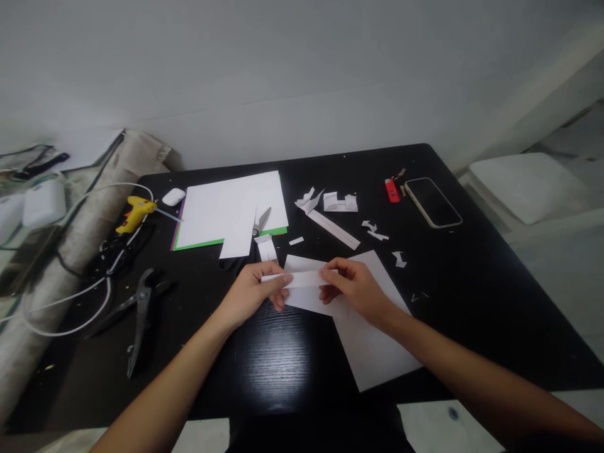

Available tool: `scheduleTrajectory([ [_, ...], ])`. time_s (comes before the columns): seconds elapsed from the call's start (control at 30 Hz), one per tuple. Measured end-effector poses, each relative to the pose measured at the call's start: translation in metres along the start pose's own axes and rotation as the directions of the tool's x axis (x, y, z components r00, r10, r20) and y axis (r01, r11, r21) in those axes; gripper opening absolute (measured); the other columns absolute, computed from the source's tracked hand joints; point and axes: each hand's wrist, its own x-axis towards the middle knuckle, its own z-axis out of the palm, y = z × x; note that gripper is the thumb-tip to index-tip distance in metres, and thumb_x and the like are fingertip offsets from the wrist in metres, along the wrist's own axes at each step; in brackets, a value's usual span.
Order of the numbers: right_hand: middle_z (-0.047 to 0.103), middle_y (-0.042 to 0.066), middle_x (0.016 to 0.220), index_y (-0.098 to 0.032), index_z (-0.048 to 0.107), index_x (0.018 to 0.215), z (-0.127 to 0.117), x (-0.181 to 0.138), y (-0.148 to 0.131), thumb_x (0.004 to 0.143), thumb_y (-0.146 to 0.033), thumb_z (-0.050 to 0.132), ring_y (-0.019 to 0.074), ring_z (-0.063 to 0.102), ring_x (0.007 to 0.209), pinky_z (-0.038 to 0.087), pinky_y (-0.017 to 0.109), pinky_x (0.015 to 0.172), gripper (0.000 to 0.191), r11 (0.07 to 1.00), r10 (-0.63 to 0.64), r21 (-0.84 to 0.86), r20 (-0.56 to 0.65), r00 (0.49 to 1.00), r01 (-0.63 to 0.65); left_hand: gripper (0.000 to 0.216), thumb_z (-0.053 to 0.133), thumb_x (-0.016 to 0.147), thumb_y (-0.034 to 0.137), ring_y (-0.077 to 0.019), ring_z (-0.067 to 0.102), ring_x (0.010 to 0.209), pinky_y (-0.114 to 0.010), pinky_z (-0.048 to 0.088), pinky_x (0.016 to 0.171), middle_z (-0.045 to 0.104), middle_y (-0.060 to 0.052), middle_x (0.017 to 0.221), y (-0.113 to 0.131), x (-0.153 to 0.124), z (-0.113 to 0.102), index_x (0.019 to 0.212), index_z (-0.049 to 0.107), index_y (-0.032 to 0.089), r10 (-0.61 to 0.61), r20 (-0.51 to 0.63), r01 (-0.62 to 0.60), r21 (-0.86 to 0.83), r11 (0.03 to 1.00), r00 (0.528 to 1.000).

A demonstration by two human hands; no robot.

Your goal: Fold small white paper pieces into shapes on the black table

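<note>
A narrow white paper strip (306, 279) is stretched level between my two hands, above the front middle of the table. My left hand (264, 283) pinches its left end between thumb and fingers. At the other end, my right hand (352, 283) grips the strip the same way. Beneath and behind it lie white paper sheets (377, 352), partly covered by my right hand and forearm. Just beyond my left hand are a small folded paper piece (267, 248) and scissors (262, 221), whose handles are partly hidden under paper.
White sheets over coloured ones (217, 214) lie at the back left. Paper scraps (335, 229) are scattered mid-table. A phone (433, 202) and red lighter (391, 190) rest at right. A yellow glue gun (135, 214), pliers (143, 305) and a white cable (109, 296) occupy the left.
</note>
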Motion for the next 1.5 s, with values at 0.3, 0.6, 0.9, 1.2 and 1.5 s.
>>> scheduleTrajectory([
  [0.3, 0.072, 0.003, 0.068, -0.014, 0.069, 0.074, 0.005, -0.005, 0.000, 0.075, -0.053, 0.085, 0.0152, 0.071, 0.058, 0.060, 0.027, 0.056, 0.042, 0.995, 0.087, -0.063, 0.198, 0.976, -0.076, 0.032, 0.087, 0.075, 0.036, -0.0100, 0.062, 0.042, -0.020, 0.053, 0.042, 0.071, -0.002, 0.059, 0.000, -0.003, 0.005, 0.070, 0.066, 0.012, -0.028, 0.014, 0.027, 0.049, 0.998, 1.000],
  [0.6, 0.073, 0.004, 0.069, -0.014, 0.071, 0.073, 0.003, -0.002, 0.003, 0.078, -0.053, 0.082, 0.0141, 0.069, 0.057, 0.059, 0.027, 0.057, 0.041, 0.998, 0.062, -0.034, 0.175, 0.983, -0.057, 0.030, 0.085, 0.079, 0.037, -0.0108, 0.062, 0.049, -0.022, 0.055, 0.053, 0.069, -0.001, 0.059, -0.004, 0.001, 0.001, 0.073, 0.070, 0.012, 0.113, -0.108, -0.118, -0.040, 0.992, 0.988],
  [0.9, 0.077, 0.004, 0.075, -0.017, 0.074, 0.081, 0.008, -0.009, 0.002, 0.087, -0.051, 0.073, 0.0174, 0.072, 0.064, 0.056, 0.028, 0.060, 0.034, 0.993, 0.089, -0.103, 0.266, 0.960, -0.064, 0.030, 0.085, 0.079, 0.039, -0.0114, 0.063, 0.051, -0.022, 0.054, 0.052, 0.070, -0.001, 0.062, -0.007, 0.001, 0.009, 0.075, 0.071, 0.012, 0.101, -0.025, -0.102, -0.036, 0.994, 0.995],
  [1.2, 0.077, 0.004, 0.072, -0.017, 0.075, 0.083, 0.008, -0.010, 0.001, 0.089, -0.051, 0.072, 0.0192, 0.073, 0.064, 0.058, 0.031, 0.063, 0.034, 0.990, 0.016, -0.143, 0.221, 0.975, 0.016, 0.029, 0.085, 0.080, 0.037, -0.0122, 0.066, 0.054, -0.022, 0.056, 0.055, 0.071, -0.001, 0.063, -0.008, 0.000, 0.012, 0.077, 0.071, 0.013, 0.113, -0.001, -0.113, -0.059, 0.992, 0.994],
  [1.5, 0.078, 0.004, 0.074, -0.019, 0.076, 0.085, 0.010, -0.011, 0.007, 0.090, -0.049, 0.070, 0.0199, 0.074, 0.067, 0.058, 0.031, 0.064, 0.031, 0.985, -0.001, -0.165, 0.238, 0.971, 0.042, 0.030, 0.078, 0.086, 0.039, -0.0106, 0.059, 0.053, -0.021, 0.048, 0.055, 0.066, 0.000, 0.058, -0.013, -0.001, 0.021, 0.073, 0.068, 0.014, 0.186, 0.020, -0.186, 0.006, 0.982, 0.982],
])
